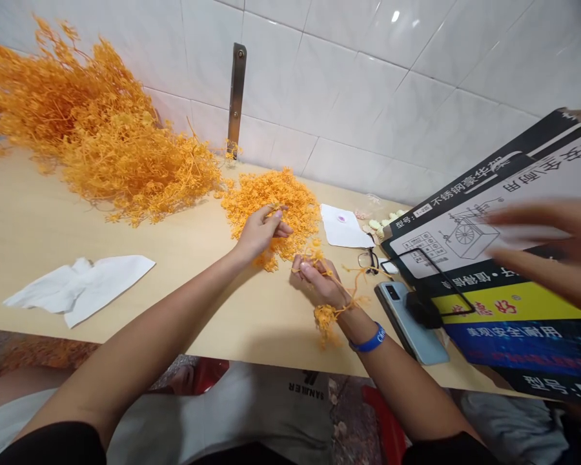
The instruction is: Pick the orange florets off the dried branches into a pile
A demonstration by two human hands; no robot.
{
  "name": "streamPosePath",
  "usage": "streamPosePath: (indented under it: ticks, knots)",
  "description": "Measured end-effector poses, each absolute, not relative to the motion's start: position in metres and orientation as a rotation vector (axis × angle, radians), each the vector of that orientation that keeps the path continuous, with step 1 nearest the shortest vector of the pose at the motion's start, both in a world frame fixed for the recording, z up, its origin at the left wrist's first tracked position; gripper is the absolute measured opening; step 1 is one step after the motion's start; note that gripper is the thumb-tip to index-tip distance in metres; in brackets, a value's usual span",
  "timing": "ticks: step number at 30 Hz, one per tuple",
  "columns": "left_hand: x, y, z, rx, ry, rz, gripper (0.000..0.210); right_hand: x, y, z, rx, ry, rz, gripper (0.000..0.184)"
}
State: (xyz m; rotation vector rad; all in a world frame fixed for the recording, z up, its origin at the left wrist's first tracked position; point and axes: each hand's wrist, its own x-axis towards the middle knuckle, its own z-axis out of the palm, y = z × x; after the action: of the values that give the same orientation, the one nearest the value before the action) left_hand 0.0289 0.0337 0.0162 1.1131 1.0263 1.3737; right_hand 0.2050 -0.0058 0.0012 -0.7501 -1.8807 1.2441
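Observation:
My right hand [319, 278] is closed around a branching sprig of orange dried flowers [325, 316], whose stems stick out past the wrist and hang beside it. Just above a heap of small orange flower heads [290, 194], my left hand [264, 231] has its thumb and fingers drawn together. Whether a small piece sits in that pinch is hidden. A large loose bunch of orange dried flowers [111, 135] lies on the table left of the heap. A blue wristband [368, 339] is on my right wrist.
A crumpled white tissue [106, 284] lies at left. On the right are a white paper [343, 227], glasses [368, 260], a phone [414, 323] and a large printed cardboard box [489, 303]. Another person's blurred hand [547, 245] is before the box. A metal bracket [237, 97] stands against the tiled wall.

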Motion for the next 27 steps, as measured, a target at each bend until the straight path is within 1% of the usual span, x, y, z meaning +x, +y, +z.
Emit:
streamPosePath:
  ticks: [3, 6, 12, 14, 17, 22, 27]
  knots:
    - [0.031, 0.035, 0.011, 1.264, 1.048, 1.348, 0.040, 0.207, 0.001, -0.006, -0.694, -1.701, 1.311, 0.051]
    - [0.034, 0.033, 0.007, 1.412, 1.009, 1.325, 0.044, 0.207, 0.005, -0.011, -0.681, -1.662, 1.364, 0.053]
    - [0.036, 0.019, 0.013, 1.683, 0.892, 1.182, 0.055, 0.207, 0.006, -0.010, -0.823, -1.782, 1.331, 0.048]
    - [0.037, 0.015, 0.016, 1.763, 0.893, 1.137, 0.054, 0.207, 0.005, -0.007, -0.890, -1.836, 1.323, 0.049]
    - [0.040, 0.011, 0.017, 1.793, 0.888, 1.135, 0.044, 0.205, 0.004, -0.004, -0.936, -1.870, 1.332, 0.051]
    - [0.041, 0.012, 0.016, 1.788, 0.921, 1.142, 0.036, 0.202, 0.003, -0.005, -0.912, -1.851, 1.407, 0.053]
    - [0.041, 0.012, 0.014, 1.815, 0.940, 1.138, 0.035, 0.200, 0.004, -0.009, -0.880, -1.848, 1.483, 0.055]
